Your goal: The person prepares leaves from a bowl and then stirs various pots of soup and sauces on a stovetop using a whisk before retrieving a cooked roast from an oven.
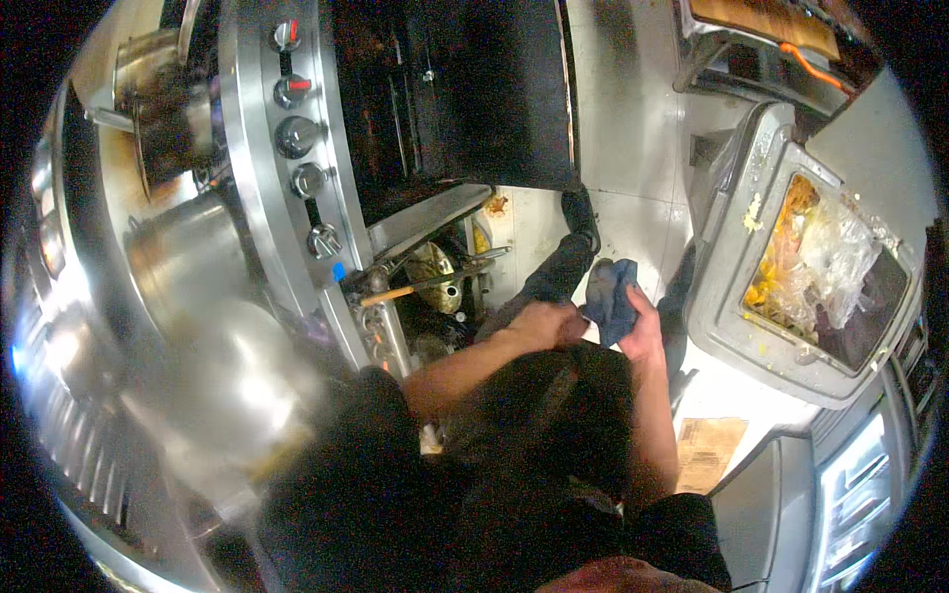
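Note:
A crumpled dark blue cloth (614, 300) is held in front of my body, above the floor. My right hand (642, 326) grips the cloth's right side, with the thumb lying over it. On the left, my left hand (552, 325) is curled close against the cloth's lower left edge; its fingers are partly hidden, and whether they pinch the cloth is unclear. A stove front with control knobs (298, 137) stands to the left of both hands.
An open oven door (489, 96) juts out ahead. Large metal pots (189, 252) stand at the left. A grey bin (712, 296) holding food scraps and plastic (834, 259) is at the right. Flat cardboard (710, 452) lies on the floor. A wooden handle (387, 296) sticks out below the stove.

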A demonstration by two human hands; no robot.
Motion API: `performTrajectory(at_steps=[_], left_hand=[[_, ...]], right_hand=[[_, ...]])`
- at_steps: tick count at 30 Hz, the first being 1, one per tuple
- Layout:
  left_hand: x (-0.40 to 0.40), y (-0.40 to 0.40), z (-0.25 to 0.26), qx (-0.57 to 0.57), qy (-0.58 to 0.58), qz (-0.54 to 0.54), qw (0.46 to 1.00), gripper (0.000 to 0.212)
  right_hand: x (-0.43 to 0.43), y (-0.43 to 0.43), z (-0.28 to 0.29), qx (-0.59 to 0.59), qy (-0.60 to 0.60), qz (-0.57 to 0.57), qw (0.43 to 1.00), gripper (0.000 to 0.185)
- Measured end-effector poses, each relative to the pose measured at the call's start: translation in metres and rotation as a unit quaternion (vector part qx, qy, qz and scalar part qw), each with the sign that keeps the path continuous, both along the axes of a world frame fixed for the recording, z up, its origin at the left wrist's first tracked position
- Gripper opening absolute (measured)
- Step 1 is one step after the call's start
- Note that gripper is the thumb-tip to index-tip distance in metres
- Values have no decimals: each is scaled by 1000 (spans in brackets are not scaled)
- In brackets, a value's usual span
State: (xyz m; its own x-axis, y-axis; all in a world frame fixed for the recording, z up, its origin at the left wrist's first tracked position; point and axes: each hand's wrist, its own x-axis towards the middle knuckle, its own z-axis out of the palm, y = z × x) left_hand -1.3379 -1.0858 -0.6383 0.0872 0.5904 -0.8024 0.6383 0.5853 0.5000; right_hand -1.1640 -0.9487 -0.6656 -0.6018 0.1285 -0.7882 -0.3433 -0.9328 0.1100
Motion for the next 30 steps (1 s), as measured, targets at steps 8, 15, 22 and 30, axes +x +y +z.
performTrajectory(at_steps=[8,15,22,30], left_hand=[[-26,-74,-23,132,156,380,902,28],[-17,-105,-46,60,259,398,878,33],[5,-164,-78,161,386,470,777,27],[-28,-161,-64,148,386,512,753,28]], right_hand=[[-150,14,-99,-12,31,63,997,39],[-366,4,-175,104,42,259,959,18],[-551,-102,-174,264,-73,324,906,37],[-668,-111,-247,527,-223,369,733,59]])
